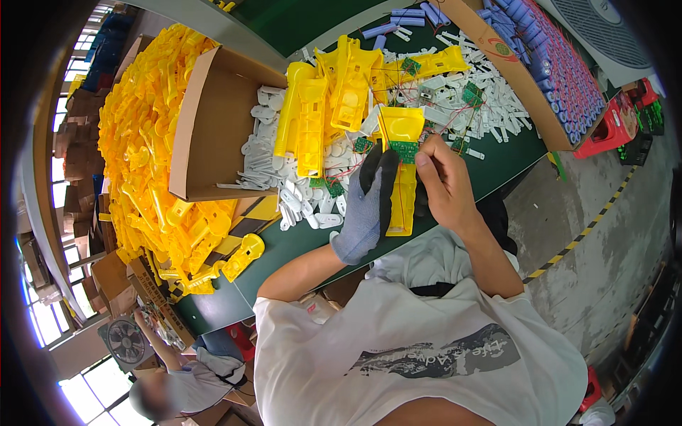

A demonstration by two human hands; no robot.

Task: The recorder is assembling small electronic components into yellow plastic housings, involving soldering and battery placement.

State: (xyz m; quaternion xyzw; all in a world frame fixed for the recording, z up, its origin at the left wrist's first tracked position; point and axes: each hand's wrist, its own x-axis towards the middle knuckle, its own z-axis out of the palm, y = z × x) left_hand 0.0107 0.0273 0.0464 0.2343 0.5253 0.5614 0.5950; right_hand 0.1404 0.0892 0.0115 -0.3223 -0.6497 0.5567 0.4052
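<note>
My left hand [367, 206], in a grey glove with black fingers, grips a long yellow plastic housing [402, 202] whose flared end points away from me. Across the housing's middle lies a small green circuit board [404, 151] with thin wires. My bare right hand [447, 181] is closed in a pinch at the board's right edge; the exact contact of its fingertips is hard to see. Just beyond my hands lie several more yellow housings [353, 82], some with wires and green boards [472, 94] strewn over them.
White plastic strips [501, 106] cover much of the green table [508, 160]. An open cardboard box [220, 121] stands left, beside a big heap of yellow housings [145, 142]. At the far right a carton holds purple cylindrical cells [561, 85]. Another person [188, 387] sits at lower left near a fan [126, 341].
</note>
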